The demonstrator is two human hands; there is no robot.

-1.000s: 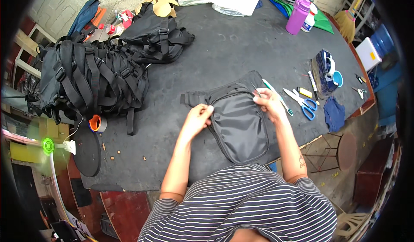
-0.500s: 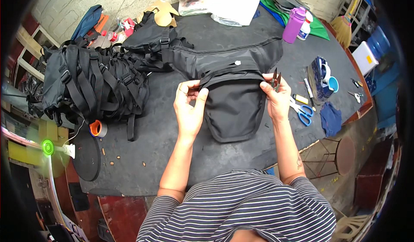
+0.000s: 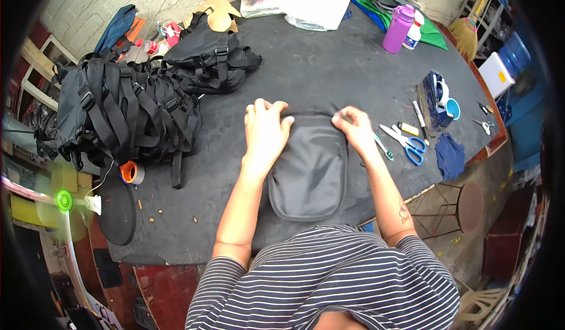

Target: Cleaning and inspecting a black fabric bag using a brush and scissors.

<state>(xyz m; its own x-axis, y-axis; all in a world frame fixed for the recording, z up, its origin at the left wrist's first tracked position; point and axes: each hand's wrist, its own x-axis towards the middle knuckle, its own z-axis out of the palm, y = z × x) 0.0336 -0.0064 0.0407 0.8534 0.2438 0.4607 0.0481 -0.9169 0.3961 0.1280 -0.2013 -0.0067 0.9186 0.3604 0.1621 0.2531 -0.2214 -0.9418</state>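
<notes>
Head view, item: black fabric pouch [image 3: 309, 171], flat on the dark surface [image 3: 329, 65], directly in front of the person's striped torso, at the 6 o'clock side of the surface.
Head view, long axis: runs 12 to 6 o'clock; rounded closed end points to 6 o'clock, toward the person; straight top edge lies at 12 o'clock under the hands.
Head view, left hand [image 3: 266, 131]: palm down, fingers spread flat, pressing the pouch's upper left corner and the dark fabric beyond it; grip not closed round anything, only bearing down.
Head view, right hand [image 3: 353, 127]: on the upper right corner, fingers curled at the edge; whether the grip pinches the fabric or just presses cannot be told.
Head view, reason for hold: one hand at each top corner appears to keep the soft fabric stretched flat and square, so it lies without wrinkles.
Head view, at 9 to 10 o'clock: heap of black strapped bags [image 3: 126, 115], well apart from the pouch; orange tape roll [image 3: 130, 172] just below it.
Head view, at 3 o'clock: blue-handled scissors [image 3: 407, 143] near the right hand, not touching.
Head view, at 1 o'clock: purple bottle [image 3: 398, 30] upright, well apart.
</notes>
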